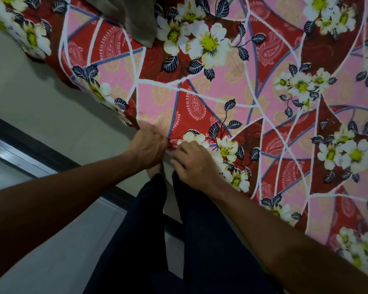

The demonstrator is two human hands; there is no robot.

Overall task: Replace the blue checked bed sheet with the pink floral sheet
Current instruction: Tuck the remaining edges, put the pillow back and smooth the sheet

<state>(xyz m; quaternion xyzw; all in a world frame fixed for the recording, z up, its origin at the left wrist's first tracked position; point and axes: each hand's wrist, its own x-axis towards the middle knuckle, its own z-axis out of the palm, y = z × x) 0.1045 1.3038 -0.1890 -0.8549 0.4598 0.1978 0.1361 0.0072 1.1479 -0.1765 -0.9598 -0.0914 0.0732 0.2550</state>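
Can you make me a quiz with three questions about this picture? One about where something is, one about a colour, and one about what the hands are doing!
1. Where is the grey-brown cloth?
A. on the floor
B. on the pink floral sheet, at the top of the picture
C. in a hand

2. What colour are the middles of the white flowers?
A. blue
B. yellow
C. black

3. What are the left hand and right hand doing?
A. hanging free
B. holding a pillow
C. gripping the sheet's near edge

Answers:
1 B: the cloth lies on the sheet, far from both hands.
2 B: each flower has a yellow centre.
3 C: the fingers of both hands curl onto the edge, side by side.
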